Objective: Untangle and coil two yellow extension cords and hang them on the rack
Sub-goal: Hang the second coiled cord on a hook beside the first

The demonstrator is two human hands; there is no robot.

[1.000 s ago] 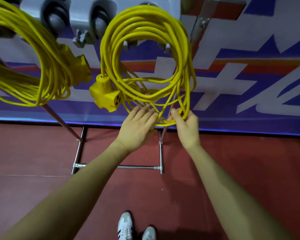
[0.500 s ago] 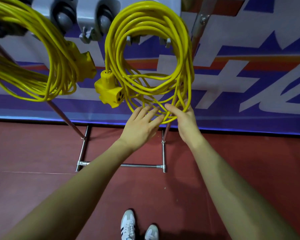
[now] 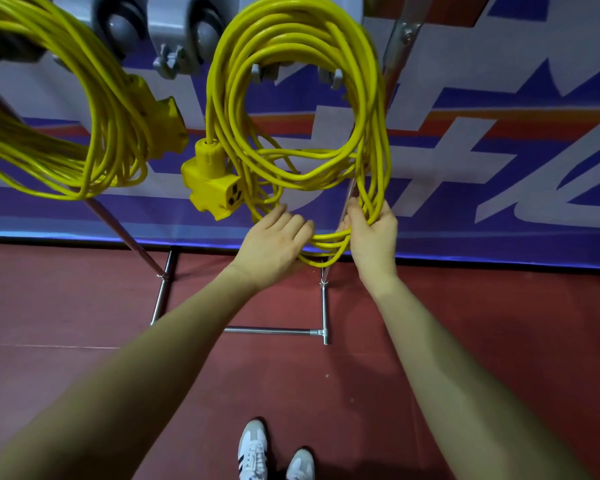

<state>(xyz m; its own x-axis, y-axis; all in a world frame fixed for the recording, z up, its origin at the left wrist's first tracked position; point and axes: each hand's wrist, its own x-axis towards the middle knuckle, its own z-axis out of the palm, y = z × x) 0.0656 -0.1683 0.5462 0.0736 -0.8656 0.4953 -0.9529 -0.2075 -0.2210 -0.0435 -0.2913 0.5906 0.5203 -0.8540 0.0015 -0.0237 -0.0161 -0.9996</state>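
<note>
Settling item: second cord coil [image 3: 291,109], hung on rack hook [image 3: 262,72]. Right hand [image 3: 373,237] grips the coil's bottom strands; left hand [image 3: 274,244], fingers relaxed, touches them. Advice: gather loops evenly, release gently. First cord coil [image 3: 94,116] hangs left of hook.

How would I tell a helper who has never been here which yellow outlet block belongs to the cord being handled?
Start at the grey rack overhead, where two yellow coils hang. Go to the right coil, whose bottom loops both hands are touching. Its outlet block hangs at that coil's lower left, black slots facing you; the other block sits higher, against the left coil.
</note>
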